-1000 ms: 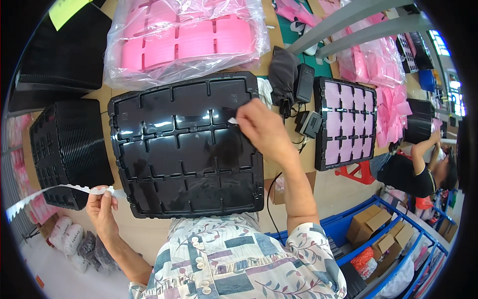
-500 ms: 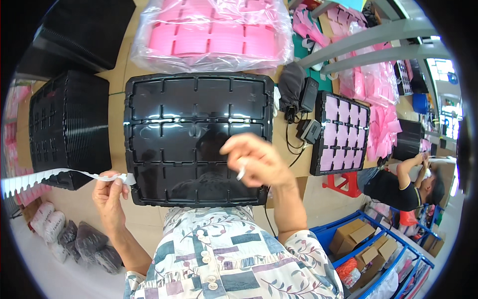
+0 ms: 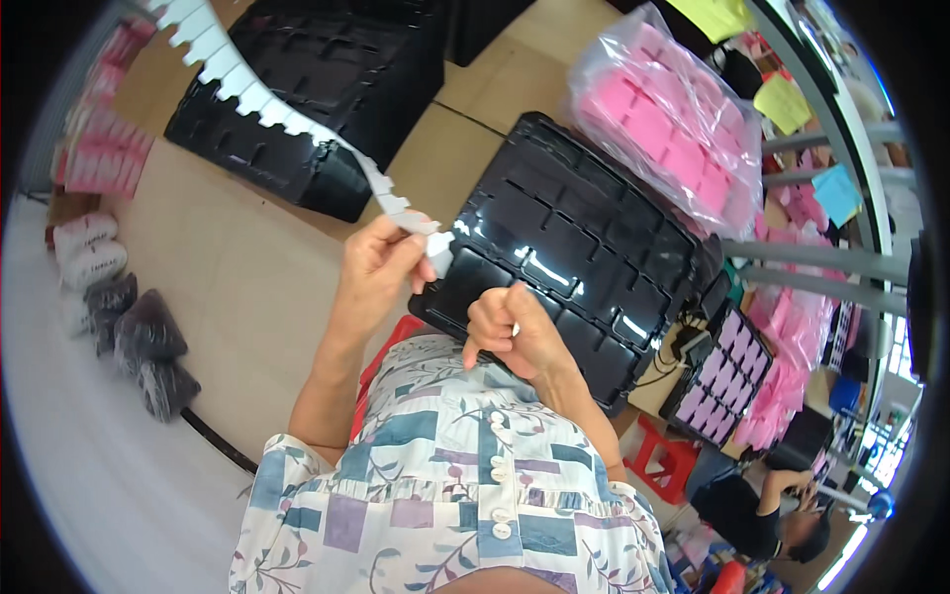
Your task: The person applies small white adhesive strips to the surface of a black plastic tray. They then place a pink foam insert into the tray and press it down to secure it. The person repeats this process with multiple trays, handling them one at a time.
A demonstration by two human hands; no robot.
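My left hand (image 3: 368,277) pinches the end of a long white notched strip (image 3: 259,97), which curves away to the upper left. Just past my fingertips, the strip's free end lies by the corner of a shiny black plastic tray (image 3: 554,213) with raised ribs. Over the tray's near edge is my right hand (image 3: 522,335), its fingers curled closed. A small bit of white shows between those fingers; what it is I cannot make out.
Left of the tray stands a stack of black trays (image 3: 297,129). Pink pieces in a clear bag (image 3: 673,119) lie beyond. A smaller black tray with pink pieces (image 3: 720,371) sits to the right, near a red stool (image 3: 661,460). Another person (image 3: 762,510) works farther right.
My view has turned and shifted left. Both hands now appear closer together near the tray's corner; my right hand has come off the tray's middle. The strip stays pinched in my left hand.
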